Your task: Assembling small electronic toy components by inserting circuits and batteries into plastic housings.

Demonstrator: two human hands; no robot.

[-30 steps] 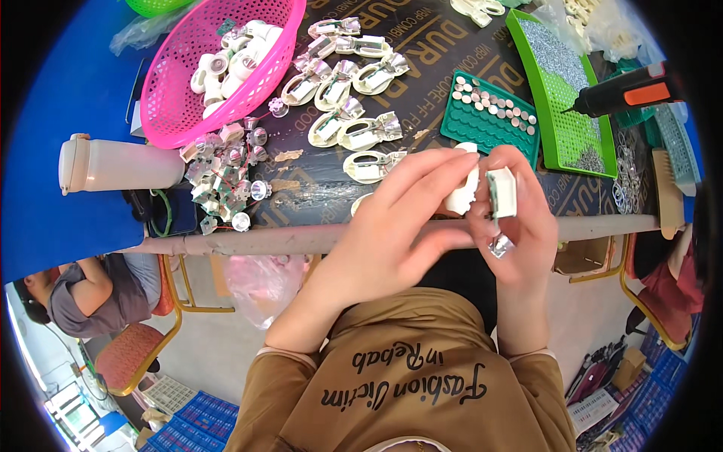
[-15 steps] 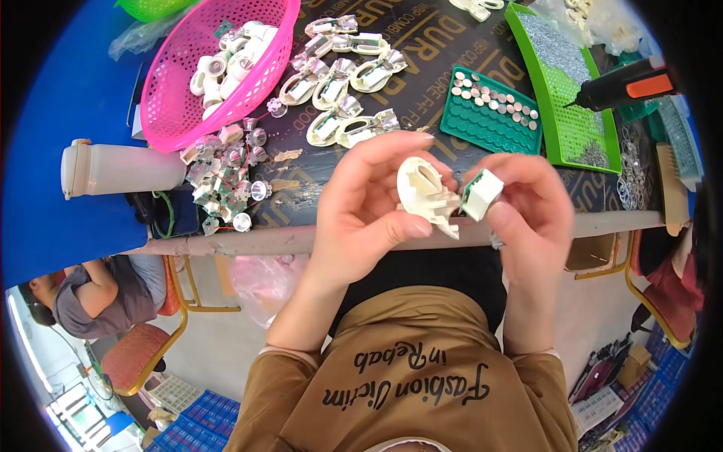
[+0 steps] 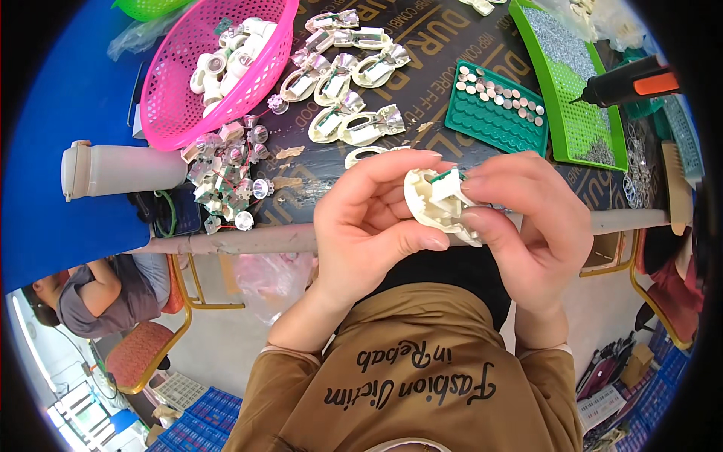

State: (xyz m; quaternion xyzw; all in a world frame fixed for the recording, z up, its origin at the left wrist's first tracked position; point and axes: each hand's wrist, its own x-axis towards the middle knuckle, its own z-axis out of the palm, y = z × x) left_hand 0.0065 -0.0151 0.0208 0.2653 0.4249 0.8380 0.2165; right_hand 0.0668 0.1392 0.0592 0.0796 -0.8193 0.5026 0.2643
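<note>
My left hand (image 3: 358, 226) is closed around a cream plastic housing (image 3: 423, 209), a rounded shell with ribs inside, held above the table's front edge. A small white block with a green circuit board (image 3: 447, 185) sits at the opening of the shell, partly within it. Pinching at that block's right side is my right hand (image 3: 538, 226), its thumb close to the shell's rim. How deep the block sits cannot be made out. Just beyond my left hand lie several cream oval housings with silvery reflectors (image 3: 369, 126) in rows.
A pink basket (image 3: 162, 98) of white parts stands at the left, near a heap of reflectors and circuit boards (image 3: 226, 177) and a pale bottle (image 3: 124, 169). Rightward are a green tray of round metal discs (image 3: 493, 124), a lime tray of small metal parts (image 3: 576, 139) and a black-orange power screwdriver (image 3: 629, 85).
The white block with its circuit board has moved left, from beside the housing to its opening. The housing has turned in my left hand. Another oval housing shows past my left fingers.
</note>
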